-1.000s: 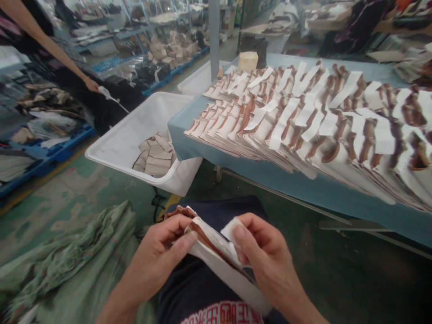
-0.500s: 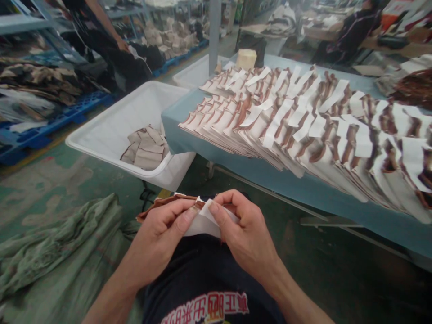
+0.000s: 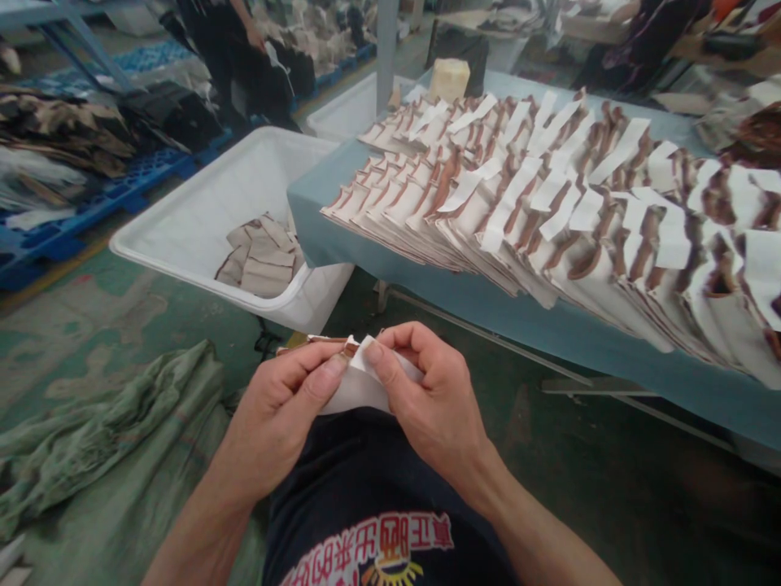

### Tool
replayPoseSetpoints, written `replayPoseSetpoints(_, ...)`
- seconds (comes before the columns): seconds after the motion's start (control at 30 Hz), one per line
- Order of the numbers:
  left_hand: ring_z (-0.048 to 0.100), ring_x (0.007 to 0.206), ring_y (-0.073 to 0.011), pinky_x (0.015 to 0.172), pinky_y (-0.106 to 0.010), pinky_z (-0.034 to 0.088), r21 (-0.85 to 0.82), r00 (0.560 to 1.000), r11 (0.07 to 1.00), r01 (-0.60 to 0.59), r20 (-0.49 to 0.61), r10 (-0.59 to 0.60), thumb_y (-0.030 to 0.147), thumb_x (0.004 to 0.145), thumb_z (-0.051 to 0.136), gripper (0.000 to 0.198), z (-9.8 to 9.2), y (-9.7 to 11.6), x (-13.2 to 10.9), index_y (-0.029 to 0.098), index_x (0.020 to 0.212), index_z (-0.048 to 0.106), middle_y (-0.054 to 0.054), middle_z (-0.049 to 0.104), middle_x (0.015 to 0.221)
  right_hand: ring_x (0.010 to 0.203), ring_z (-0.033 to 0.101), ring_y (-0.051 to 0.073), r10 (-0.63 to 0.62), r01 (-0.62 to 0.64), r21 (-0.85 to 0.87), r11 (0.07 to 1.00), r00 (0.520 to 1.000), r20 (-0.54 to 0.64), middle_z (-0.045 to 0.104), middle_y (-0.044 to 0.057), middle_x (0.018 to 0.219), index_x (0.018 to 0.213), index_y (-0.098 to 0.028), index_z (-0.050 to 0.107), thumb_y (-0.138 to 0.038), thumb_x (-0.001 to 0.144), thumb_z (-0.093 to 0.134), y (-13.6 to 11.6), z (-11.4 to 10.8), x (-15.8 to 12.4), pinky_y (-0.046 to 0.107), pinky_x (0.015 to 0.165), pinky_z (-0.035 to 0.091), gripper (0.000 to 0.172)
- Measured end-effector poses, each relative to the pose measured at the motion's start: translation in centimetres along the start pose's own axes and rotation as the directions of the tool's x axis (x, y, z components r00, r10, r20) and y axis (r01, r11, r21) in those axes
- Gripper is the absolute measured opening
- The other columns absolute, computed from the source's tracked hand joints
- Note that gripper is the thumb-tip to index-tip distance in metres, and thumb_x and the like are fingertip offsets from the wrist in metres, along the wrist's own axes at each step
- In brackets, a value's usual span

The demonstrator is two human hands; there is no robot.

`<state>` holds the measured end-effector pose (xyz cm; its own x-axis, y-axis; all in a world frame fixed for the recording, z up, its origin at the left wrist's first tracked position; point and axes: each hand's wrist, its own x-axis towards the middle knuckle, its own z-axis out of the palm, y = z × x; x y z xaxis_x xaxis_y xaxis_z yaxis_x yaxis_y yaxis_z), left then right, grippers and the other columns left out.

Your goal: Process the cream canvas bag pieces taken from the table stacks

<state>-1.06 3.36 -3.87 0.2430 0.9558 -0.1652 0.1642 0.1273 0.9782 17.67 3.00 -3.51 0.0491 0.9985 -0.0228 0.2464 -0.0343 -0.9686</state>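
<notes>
Between both hands, close to my body, is a leather piece (image 3: 351, 394), brown on one face and off-white on the other. My left hand (image 3: 291, 400) pinches its edge, thumb on the pale side and fingers behind. My right hand (image 3: 421, 382) is closed on the same piece, its thumb pressing a folded white flap at the top edge beside the left thumb. The fingertips behind the piece are hidden. On the blue-covered table ahead lie overlapping rows of similar brown-and-white leather pieces (image 3: 421, 199), many with white strips across them.
A white plastic bin (image 3: 176, 236) with grey-beige pieces (image 3: 265, 259) inside stands left of the table (image 3: 390, 259). Green sacking (image 3: 140, 431) lies on the floor at lower left. A yellowish block (image 3: 450, 79) sits at the table's far end. A person (image 3: 229, 57) stands beyond the bin.
Both hands have shifted slightly up and left in view, still pinching the leather piece. Less of its brown side shows at the left. The view has tilted a little downward.
</notes>
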Motion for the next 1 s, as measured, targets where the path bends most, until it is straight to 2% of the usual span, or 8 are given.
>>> replayPoseSetpoints(0.1,0.065,0.079,-0.0185,0.068,-0.024,0.050,-0.035,1.000,0.999,0.028,-0.005,-0.028,0.052,0.103,0.071,0.040,0.1,-0.3,0.1,0.021,0.124,0.086,-0.004,0.079,0.090,0.057,0.067,0.014,-0.080,0.077,-0.068,0.995,0.996,-0.041,0.078,-0.001,0.074,0.089,-0.023,0.069,-0.040,0.100,0.066,0.0,0.1,0.0,0.025,0.054,0.043,0.021)
replayPoseSetpoints(0.2,0.056,0.068,-0.0143,0.061,-0.022,0.045,-0.076,0.998,0.996,0.054,-0.019,-0.055,0.053,0.101,0.073,0.040,0.2,-0.6,0.2,0.021,0.121,0.087,-0.001,0.072,0.079,0.057,0.070,0.014,-0.198,0.181,-0.189,0.965,0.977,-0.078,0.080,-0.001,0.075,0.090,-0.023,0.070,-0.036,0.101,0.067,0.2,0.1,0.0,0.025,0.056,0.045,0.018)
replayPoseSetpoints(0.33,0.044,0.060,-0.0106,0.055,-0.021,0.037,-0.124,0.996,0.989,0.079,-0.035,-0.084,0.053,0.099,0.076,0.039,0.2,-0.8,0.4,0.019,0.113,0.088,0.000,0.067,0.074,0.060,0.074,0.015,-0.408,0.340,-0.400,0.851,0.908,-0.095,0.081,0.000,0.076,0.092,-0.022,0.072,-0.031,0.106,0.065,0.7,0.2,-0.1,0.025,0.059,0.045,0.018)
replayPoseSetpoints(0.43,0.039,0.056,-0.0097,0.052,-0.022,0.031,-0.188,0.993,0.978,0.088,-0.064,-0.101,0.050,0.093,0.079,0.036,0.3,-0.8,0.6,0.017,0.103,0.088,0.002,0.060,0.066,0.062,0.075,0.014,-0.493,0.419,-0.469,0.777,0.869,-0.039,0.081,0.001,0.076,0.093,-0.021,0.072,-0.031,0.108,0.063,1.0,0.1,-0.1,0.024,0.060,0.046,0.020)
replayPoseSetpoints(0.5,0.035,0.055,-0.0095,0.051,-0.022,0.028,-0.234,0.989,0.968,0.096,-0.087,-0.119,0.048,0.088,0.082,0.034,0.6,-0.6,0.8,0.015,0.093,0.088,0.003,0.054,0.061,0.063,0.075,0.014,-0.489,0.439,-0.445,0.780,0.872,0.002,0.081,0.001,0.077,0.094,-0.021,0.072,-0.031,0.108,0.062,1.0,-0.1,0.1,0.023,0.062,0.046,0.020)
replayPoseSetpoints(0.6,0.034,0.055,-0.0096,0.051,-0.022,0.027,-0.270,0.984,0.957,0.110,-0.103,-0.142,0.045,0.081,0.084,0.031,1.1,-0.2,1.1,0.014,0.084,0.086,0.003,0.050,0.057,0.059,0.070,0.012,-0.441,0.426,-0.331,0.842,0.897,0.031,0.079,0.000,0.077,0.092,-0.021,0.071,-0.031,0.107,0.063,0.9,-0.5,0.4,0.023,0.061,0.045,0.020)
replayPoseSetpoints(0.77,0.034,0.054,-0.0100,0.051,-0.023,0.027,-0.271,0.975,0.952,0.146,-0.124,-0.185,0.043,0.076,0.086,0.031,1.4,0.4,1.1,0.014,0.083,0.085,0.003,0.050,0.056,0.053,0.057,0.010,-0.301,0.309,-0.134,0.942,0.951,0.077,0.070,-0.004,0.069,0.090,-0.021,0.070,-0.035,0.104,0.066,0.4,-1.0,0.4,0.023,0.057,0.040,0.020)
replayPoseSetpoints(1.0,0.034,0.055,-0.0104,0.052,-0.023,0.027,-0.258,0.976,0.955,0.150,-0.115,-0.184,0.046,0.081,0.084,0.032,1.0,-0.1,0.7,0.014,0.086,0.086,0.003,0.050,0.057,0.051,0.048,0.009,-0.172,0.175,-0.012,0.984,0.977,0.122,0.061,-0.006,0.064,0.086,-0.021,0.068,-0.041,0.099,0.068,0.3,-1.1,0.6,0.024,0.054,0.035,0.023)
